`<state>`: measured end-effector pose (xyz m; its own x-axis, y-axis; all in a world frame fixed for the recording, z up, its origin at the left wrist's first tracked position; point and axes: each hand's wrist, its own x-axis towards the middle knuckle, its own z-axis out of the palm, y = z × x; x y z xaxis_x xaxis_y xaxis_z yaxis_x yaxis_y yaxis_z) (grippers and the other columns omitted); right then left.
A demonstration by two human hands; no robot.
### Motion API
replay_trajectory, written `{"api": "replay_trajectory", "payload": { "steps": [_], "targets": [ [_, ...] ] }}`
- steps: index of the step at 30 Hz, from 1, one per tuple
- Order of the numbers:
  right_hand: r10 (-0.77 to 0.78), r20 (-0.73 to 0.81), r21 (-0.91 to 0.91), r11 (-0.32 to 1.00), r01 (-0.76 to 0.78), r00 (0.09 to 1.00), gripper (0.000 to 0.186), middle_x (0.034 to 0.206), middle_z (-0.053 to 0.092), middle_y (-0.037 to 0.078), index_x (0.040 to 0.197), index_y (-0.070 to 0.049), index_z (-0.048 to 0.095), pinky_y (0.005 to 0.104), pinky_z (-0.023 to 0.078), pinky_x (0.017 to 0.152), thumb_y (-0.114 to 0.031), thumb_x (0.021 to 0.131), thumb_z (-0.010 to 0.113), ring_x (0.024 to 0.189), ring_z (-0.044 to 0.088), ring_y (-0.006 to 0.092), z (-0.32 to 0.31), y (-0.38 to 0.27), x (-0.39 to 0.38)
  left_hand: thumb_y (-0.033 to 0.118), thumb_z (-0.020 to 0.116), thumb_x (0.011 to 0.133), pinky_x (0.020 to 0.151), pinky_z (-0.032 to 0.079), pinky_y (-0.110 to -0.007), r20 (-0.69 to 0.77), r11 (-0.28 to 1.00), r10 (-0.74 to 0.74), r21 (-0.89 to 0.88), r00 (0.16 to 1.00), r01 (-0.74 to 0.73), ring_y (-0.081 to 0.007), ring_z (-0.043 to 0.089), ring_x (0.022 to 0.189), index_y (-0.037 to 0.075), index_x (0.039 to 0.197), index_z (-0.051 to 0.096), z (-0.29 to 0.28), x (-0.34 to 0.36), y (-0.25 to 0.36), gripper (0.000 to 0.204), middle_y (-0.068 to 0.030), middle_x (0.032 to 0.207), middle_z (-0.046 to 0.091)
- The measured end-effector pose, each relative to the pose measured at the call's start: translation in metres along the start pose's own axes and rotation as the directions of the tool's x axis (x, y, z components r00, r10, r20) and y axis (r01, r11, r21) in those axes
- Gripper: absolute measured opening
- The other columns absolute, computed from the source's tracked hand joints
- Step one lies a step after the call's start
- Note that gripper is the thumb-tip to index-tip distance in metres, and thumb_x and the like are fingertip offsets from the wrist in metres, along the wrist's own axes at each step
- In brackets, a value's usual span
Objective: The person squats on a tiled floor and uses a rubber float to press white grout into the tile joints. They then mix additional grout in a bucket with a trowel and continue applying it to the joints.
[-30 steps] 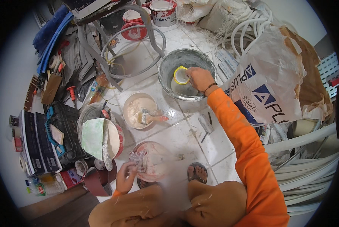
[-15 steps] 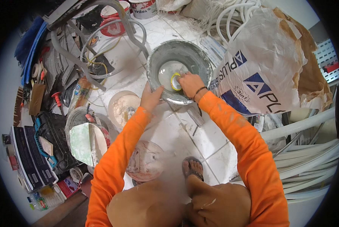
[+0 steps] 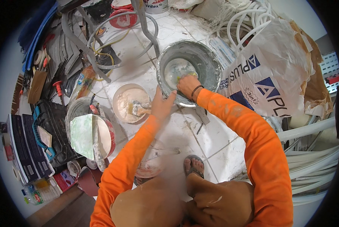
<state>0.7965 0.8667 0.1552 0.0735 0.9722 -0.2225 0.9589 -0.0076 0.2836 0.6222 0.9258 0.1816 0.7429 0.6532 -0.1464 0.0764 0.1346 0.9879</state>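
Observation:
A grey, plaster-smeared bucket stands on the tiled floor in front of me, with pale liquid at its bottom. My left hand grips the bucket's near left rim. Inside the bucket, my right hand is closed around a small yellow-rimmed container, which my fingers mostly cover. Left of the bucket sits a white tub of whitish powder or paste, with a paint brush lying in it.
A large printed paper sack leans right of the bucket. Coiled white tubing lies behind, and more long tubes are at lower right. A metal frame stands far left. A tool case and a bucket with a green board are left.
The view has shifted, so the bucket appears farther right. My right hand has turned with the yellow-rimmed container, which is now mostly hidden. My left hand stays at the rim.

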Motion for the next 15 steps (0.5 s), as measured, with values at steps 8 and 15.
{"api": "replay_trajectory", "payload": {
  "steps": [8, 15],
  "targets": [
    [-0.109, 0.026, 0.14, 0.985, 0.105, 0.994, 0.015, 0.096, 0.074, 0.012, 0.093, -0.01, 0.077, 0.0424, 0.058, 0.077, -0.013, 0.083, 0.067, 0.09, 0.073, 0.031, 0.0, 0.016, -0.013, 0.029, 0.067, 0.099, 0.094, 0.052, -0.033, 0.003, 0.999, 0.054, -0.008, 0.999, -0.054, -0.0193, 0.057, 0.119, 0.0, 0.146, 0.041, -0.002, -0.008, -0.006, 0.06, -0.013, 0.133, 0.059],
    [0.188, -0.202, 0.535, 0.843, -0.053, 0.961, 0.026, 0.113, 0.073, 0.013, 0.106, -0.012, 0.074, 0.0428, 0.056, 0.089, -0.01, 0.082, 0.065, 0.102, 0.07, 0.0336, -0.01, 0.05, -0.042, 0.044, 0.063, 0.101, 0.085, 0.059, -0.035, 0.064, 0.98, -0.189, -0.052, 0.98, 0.192, -0.0222, 0.061, 0.113, 0.008, 0.15, 0.037, -0.007, 0.016, 0.019, 0.066, -0.0129, 0.135, 0.056]
  ]
}}
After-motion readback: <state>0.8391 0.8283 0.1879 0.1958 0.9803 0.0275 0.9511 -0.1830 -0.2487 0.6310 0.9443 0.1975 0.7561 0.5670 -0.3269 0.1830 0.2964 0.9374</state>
